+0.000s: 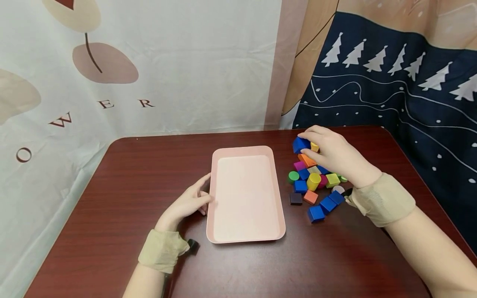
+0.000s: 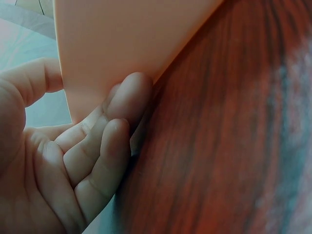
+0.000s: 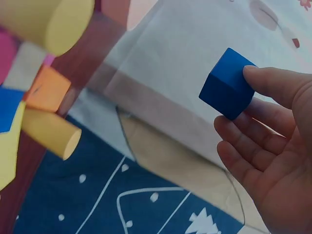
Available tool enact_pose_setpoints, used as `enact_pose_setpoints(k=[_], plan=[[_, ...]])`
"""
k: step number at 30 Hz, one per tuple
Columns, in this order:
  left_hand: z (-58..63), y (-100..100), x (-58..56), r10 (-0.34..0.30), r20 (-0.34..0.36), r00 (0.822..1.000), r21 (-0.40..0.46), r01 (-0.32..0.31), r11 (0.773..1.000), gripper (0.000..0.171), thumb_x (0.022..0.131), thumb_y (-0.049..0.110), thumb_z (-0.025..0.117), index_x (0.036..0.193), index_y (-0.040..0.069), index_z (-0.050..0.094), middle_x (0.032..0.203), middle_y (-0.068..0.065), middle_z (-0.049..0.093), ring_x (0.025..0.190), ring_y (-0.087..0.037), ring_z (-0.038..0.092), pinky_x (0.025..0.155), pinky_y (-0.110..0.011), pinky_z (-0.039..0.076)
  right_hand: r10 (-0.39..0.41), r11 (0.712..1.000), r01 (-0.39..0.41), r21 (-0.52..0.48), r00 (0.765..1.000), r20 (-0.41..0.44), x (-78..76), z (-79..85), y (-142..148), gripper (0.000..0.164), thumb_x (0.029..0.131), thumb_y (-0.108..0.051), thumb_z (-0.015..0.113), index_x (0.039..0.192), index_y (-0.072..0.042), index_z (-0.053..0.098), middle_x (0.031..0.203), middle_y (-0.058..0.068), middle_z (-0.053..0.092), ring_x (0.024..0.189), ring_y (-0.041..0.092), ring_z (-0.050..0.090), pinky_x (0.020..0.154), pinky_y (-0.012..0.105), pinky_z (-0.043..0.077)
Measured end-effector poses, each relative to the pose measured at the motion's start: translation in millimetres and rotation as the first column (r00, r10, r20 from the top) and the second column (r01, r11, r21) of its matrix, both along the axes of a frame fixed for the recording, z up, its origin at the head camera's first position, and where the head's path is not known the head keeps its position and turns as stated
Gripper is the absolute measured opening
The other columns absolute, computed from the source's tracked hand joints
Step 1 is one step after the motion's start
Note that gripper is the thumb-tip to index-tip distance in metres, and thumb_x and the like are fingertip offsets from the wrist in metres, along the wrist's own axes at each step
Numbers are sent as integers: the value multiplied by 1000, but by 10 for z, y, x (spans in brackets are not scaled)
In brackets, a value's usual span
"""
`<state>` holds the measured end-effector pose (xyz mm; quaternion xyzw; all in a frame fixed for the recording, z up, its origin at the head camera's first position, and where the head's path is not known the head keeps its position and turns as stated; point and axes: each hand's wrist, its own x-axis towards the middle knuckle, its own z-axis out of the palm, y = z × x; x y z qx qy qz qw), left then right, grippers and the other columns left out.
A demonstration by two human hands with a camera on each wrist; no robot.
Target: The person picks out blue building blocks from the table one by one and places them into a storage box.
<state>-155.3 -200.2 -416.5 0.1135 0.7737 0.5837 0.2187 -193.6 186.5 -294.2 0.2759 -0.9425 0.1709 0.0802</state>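
Note:
A pale pink tray [image 1: 246,198] lies on the dark red-brown table, with nothing in it. My left hand [image 1: 188,203] grips the tray's left side; in the left wrist view, one digit goes over the rim while other curled fingers [image 2: 129,100] lie against the outer wall. Above the far end of a group of coloured blocks, my right hand [image 1: 333,153] pinches a blue block [image 3: 229,83] between thumb and fingers. Beneath and nearer to me are an orange block [image 1: 307,160], a yellow cylinder [image 1: 314,182] and a green cylinder [image 1: 293,177].
More blocks lie right of the tray, among them a black block [image 1: 296,199], a coral block [image 1: 311,197] and several blue blocks [image 1: 316,214]. A white printed cloth [image 1: 193,82] hangs behind the table [image 1: 149,165]. A navy cloth with trees [image 1: 372,95] hangs at the right.

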Motion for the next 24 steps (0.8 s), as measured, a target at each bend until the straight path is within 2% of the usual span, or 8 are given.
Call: enact_pose_setpoints(k=[9,15,24], plan=[[243,67,79,-12,3,1000,-31,12,999,72,84,-5,50,145,5,13,63,-11,55,51,-27,50,53,-39,52,67,997,-67,-29,998,17,-42,3,-241,39,83,-13,70,118,-2,57,113,13,53,92,23,55,79,39,51],[272,67,93,-5,0,1000,-36,5,999,73,84,-5,51,145,5,13,64,-13,55,52,-28,50,53,-40,52,120,992,-119,-32,993,11,-76,8,-462,39,83,-16,70,118,-3,57,110,11,54,95,20,53,81,35,50],[265,64,106,-4,6,1000,-34,4,999,72,84,-5,51,145,5,12,66,-14,56,53,-30,51,55,-42,52,170,985,-168,-37,984,58,-152,-82,-769,38,84,-16,69,118,-3,57,109,8,53,90,18,52,80,29,50]])
